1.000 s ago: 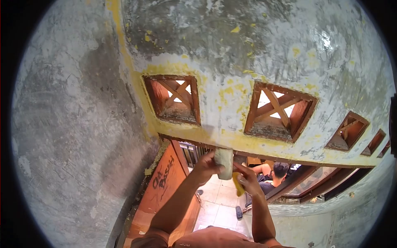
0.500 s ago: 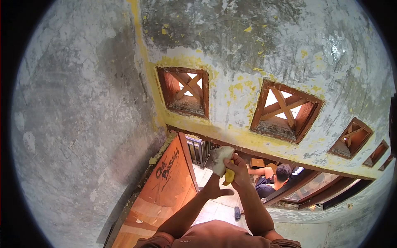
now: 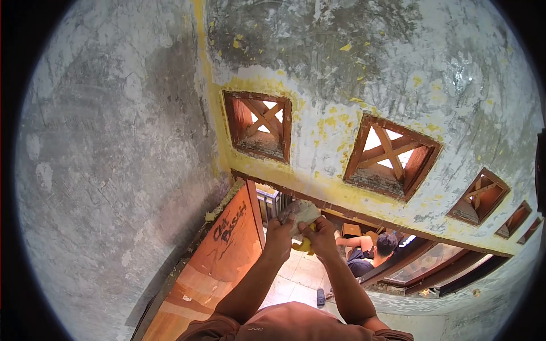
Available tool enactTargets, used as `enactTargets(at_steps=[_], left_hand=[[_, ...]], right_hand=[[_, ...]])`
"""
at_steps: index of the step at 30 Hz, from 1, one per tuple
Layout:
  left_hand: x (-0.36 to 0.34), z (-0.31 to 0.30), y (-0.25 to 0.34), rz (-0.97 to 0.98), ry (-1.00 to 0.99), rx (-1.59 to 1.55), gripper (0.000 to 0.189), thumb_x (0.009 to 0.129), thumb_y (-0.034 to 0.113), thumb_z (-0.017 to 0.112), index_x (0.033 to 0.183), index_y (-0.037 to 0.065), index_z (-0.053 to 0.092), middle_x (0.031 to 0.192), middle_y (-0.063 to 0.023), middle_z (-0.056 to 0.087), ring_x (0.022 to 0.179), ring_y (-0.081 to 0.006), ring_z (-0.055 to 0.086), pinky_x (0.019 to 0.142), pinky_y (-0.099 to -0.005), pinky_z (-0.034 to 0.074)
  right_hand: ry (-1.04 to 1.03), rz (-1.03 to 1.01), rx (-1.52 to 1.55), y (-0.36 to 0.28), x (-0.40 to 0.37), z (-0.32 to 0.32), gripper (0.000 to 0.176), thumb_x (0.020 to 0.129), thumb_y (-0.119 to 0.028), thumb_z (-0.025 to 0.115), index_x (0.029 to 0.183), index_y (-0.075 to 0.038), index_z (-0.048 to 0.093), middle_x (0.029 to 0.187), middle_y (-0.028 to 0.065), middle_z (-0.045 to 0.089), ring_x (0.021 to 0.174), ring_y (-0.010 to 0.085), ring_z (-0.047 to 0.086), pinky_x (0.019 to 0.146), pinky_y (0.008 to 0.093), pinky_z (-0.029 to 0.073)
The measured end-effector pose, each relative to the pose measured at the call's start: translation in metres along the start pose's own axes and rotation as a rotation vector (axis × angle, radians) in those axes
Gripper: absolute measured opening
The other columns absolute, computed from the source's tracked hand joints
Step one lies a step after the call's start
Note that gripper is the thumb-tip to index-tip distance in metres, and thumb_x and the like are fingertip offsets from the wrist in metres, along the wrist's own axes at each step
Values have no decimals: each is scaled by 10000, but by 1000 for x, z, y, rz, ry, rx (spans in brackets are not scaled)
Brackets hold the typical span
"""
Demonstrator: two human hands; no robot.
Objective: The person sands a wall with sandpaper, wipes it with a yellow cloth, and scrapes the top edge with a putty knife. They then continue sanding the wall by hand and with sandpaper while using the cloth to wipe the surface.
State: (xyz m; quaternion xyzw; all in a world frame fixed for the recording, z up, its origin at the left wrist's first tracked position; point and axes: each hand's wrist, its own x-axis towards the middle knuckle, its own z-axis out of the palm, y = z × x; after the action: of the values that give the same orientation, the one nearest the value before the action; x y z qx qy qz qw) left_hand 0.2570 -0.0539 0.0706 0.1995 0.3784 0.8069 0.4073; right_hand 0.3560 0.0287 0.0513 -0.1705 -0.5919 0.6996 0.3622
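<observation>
Between my two hands is a flat, grey-white piece [image 3: 307,211] with a worn, dusty face, its exact kind unclear. A curled yellow part [image 3: 303,245] hangs below it, close to my right fingers. My left hand [image 3: 279,234] is closed on the left side of the piece, thumb on the near face. From the other side, my right hand [image 3: 321,234] pinches the lower right part, beside the yellow. Most of the fingers on both hands are hidden behind the piece.
Ahead rises a patchy grey wall [image 3: 318,74] with yellow paint remnants and framed vents [image 3: 392,154]. An orange wooden door [image 3: 213,244] with black writing stands at left. Beyond the doorway, a person [image 3: 375,256] sits low at right. A dark sandal [image 3: 321,297] lies on the pale tiles.
My left hand has gone from spread, thumb out, to gripping the left side of the grey-white piece. The piece has turned, and the yellow part now hangs lower. The view has shifted slightly.
</observation>
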Motion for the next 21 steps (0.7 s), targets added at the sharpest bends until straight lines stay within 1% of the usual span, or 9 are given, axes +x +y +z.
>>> enactTargets(at_steps=[2,5,8,9,11,13,15,17,21], left_hand=[[2,13,12,27,74,130,322,965,30,513,1256,-77,604,1220,-152,659,1111,-237,642,1009,-363,489],[32,19,41,598,-109,37,372,955,35,507,1304,-70,581,1214,-151,666,1111,-232,638,1026,-376,470],[66,52,133,1080,264,472,380,1001,86,463,1331,-76,560,1220,-165,665,1024,-218,656,905,-353,521],[92,64,155,1099,105,363,390,1012,89,442,1351,-81,532,1233,-188,661,982,-223,660,857,-343,529],[155,87,195,1252,41,706,433,1005,66,422,1412,-79,457,1302,-237,620,903,-250,662,780,-329,539],[170,152,224,1479,78,1065,582,987,174,497,1468,-99,317,1447,-272,421,1203,-338,419,1010,-389,335],[170,208,224,1550,92,1333,790,969,282,572,1524,-119,178,1592,-306,222,1503,-426,177,1240,-449,131],[155,234,204,1462,183,1516,1133,881,602,621,1505,-176,82,1593,-374,50,1496,-508,6,1235,-514,34],[177,259,265,1427,381,1410,1431,709,869,583,1504,-178,19,1589,-385,5,1492,-512,-44,1226,-543,9]], right_hand=[[50,-53,-63,-2,2,5,183,909,-69,712,1067,5,659,955,45,700,793,102,637,707,260,519],[156,-199,-390,-18,2,-4,157,896,-142,746,980,-26,683,833,27,670,774,94,624,704,250,500],[252,-260,-202,-4,10,-47,92,894,-87,726,917,-6,688,818,56,698,740,112,647,678,260,524],[262,-450,-140,-4,18,-65,29,896,-27,689,882,-5,676,811,54,691,726,117,648,678,258,525],[428,-425,-250,-53,16,-82,46,894,17,647,863,-16,657,792,41,671,705,108,631,655,254,509],[544,-649,-250,-94,24,-93,52,903,-17,654,859,-30,629,780,32,635,723,101,596,646,260,465],[641,-820,-380,-126,36,-115,126,917,-59,671,821,-35,593,747,9,596,681,85,523,607,252,406],[687,-969,-446,-169,36,-116,148,940,-84,647,822,-28,578,720,-14,550,655,74,469,574,255,373],[732,-1118,-575,-226,36,-133,138,934,-78,640,830,-9,581,724,8,547,666,82,463,594,254,380]])
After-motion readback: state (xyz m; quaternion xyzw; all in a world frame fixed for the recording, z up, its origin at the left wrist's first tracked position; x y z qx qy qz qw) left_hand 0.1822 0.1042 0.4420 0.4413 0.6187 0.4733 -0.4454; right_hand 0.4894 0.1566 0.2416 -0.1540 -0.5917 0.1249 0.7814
